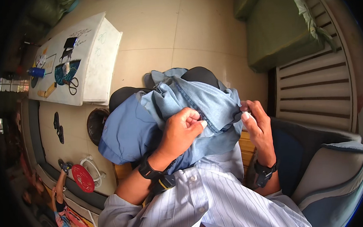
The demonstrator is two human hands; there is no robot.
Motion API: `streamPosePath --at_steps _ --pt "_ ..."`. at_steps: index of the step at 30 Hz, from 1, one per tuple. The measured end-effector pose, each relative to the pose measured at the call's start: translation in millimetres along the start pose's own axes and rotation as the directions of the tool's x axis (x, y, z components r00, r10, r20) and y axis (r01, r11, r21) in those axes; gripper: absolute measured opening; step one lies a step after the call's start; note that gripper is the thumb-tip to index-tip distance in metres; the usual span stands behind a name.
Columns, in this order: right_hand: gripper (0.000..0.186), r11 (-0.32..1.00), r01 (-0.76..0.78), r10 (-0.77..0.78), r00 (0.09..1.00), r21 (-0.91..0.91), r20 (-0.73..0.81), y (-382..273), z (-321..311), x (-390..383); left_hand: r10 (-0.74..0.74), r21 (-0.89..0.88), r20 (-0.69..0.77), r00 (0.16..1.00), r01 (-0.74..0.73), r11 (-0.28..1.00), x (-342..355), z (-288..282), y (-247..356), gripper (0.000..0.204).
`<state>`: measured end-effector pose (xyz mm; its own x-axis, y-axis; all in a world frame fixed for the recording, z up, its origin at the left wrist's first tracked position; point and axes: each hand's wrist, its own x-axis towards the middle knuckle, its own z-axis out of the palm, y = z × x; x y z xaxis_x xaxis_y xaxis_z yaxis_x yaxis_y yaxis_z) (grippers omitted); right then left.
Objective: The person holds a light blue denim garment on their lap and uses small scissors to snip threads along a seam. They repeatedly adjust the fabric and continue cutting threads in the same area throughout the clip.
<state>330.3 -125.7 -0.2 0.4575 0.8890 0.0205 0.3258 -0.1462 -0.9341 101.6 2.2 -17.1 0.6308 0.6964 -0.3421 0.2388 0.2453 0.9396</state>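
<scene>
Light-blue denim cloth [221, 102] lay centrally across the knees [202, 76].
The left hand [184, 126] pinched its dark seam [187, 96]; the right hand [258, 124], apart at three o'clock, had an unclear grip. Probably soft and light, the cloth held best by its stiffer seam.

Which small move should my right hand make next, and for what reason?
Perhaps the right hand should draw the denim gently outward: that hand is close to its right edge, the left hand is at the dark seam, and the denim looks creased.
</scene>
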Motion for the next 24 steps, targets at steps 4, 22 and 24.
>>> streamPosePath --at_steps 4,22,24 --pt "0.028 0.998 -0.04 0.033 0.991 0.05 0.13 -17 4 -10 -0.231 -0.293 0.123 0.965 0.257 0.921 -2 -5 10 0.016" --pt "0.032 0.983 0.09 -0.071 0.99 -0.162 0.123 -18 40 -24 -0.302 -0.785 0.217 0.928 0.35 0.511 -4 12 -2 0.01" --pt "0.031 0.985 0.081 -0.063 0.991 -0.152 0.117 -18 41 -24 -0.315 -0.779 0.208 0.926 0.352 0.519 -3 13 -1 0.009"
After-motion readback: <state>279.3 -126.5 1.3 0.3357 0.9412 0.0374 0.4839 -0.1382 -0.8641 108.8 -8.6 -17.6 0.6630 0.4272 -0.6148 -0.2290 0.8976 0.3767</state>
